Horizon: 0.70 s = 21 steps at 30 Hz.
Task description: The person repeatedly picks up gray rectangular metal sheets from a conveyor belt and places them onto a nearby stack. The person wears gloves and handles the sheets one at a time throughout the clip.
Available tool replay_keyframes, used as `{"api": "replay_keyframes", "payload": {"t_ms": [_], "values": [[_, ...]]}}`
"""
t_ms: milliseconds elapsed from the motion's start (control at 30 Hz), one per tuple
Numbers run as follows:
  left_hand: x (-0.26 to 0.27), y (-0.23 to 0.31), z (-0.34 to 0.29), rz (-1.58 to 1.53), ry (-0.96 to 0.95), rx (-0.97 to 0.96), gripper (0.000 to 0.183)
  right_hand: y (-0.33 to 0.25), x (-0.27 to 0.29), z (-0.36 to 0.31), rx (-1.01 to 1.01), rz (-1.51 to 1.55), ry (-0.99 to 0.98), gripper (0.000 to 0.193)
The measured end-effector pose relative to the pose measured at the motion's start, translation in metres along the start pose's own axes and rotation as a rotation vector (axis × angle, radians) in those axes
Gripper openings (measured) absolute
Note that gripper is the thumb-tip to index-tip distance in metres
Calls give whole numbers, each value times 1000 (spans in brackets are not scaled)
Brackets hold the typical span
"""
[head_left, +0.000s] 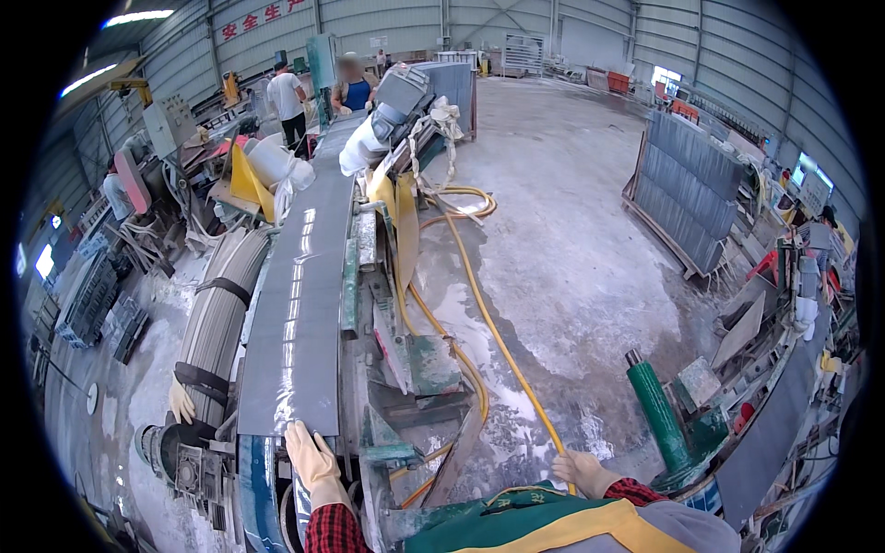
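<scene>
Your apron (479,523) sits right of the slab (290,369), probably heavy, best held by its edges, left hand (315,461) flat on one end, right hand (587,473) clasping a hose (506,346).

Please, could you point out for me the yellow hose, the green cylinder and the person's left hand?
Yellow hose (488,322): head view, middle of its long run.
Green cylinder (658,413): head view, middle of its side.
Left hand (313,461): head view, back of the hand.
</scene>
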<state>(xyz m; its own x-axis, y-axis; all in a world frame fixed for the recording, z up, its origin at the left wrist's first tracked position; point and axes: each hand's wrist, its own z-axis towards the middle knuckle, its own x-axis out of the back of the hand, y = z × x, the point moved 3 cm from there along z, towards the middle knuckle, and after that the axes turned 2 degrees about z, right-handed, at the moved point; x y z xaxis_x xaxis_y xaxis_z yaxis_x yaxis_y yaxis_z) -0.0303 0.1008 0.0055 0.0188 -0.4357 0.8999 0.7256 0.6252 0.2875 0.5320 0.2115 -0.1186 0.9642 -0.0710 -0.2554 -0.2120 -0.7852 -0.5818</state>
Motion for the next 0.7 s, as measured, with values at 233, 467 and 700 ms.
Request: {"api": "replay_keyframes", "payload": {"t_ms": [233, 467, 700], "values": [[-7, -10, -3, 8, 25, -16, 46, -7, -34, -4, 2, -58, -68, 41], [-8, -11, -8, 20, 51, -41, 46, 17, -2, 26, -46, -3, -58, 39], [-9, -15, -12, 25, 73, -63, 45, 7, -7, 11, 0, 45, -56, 42]]}}
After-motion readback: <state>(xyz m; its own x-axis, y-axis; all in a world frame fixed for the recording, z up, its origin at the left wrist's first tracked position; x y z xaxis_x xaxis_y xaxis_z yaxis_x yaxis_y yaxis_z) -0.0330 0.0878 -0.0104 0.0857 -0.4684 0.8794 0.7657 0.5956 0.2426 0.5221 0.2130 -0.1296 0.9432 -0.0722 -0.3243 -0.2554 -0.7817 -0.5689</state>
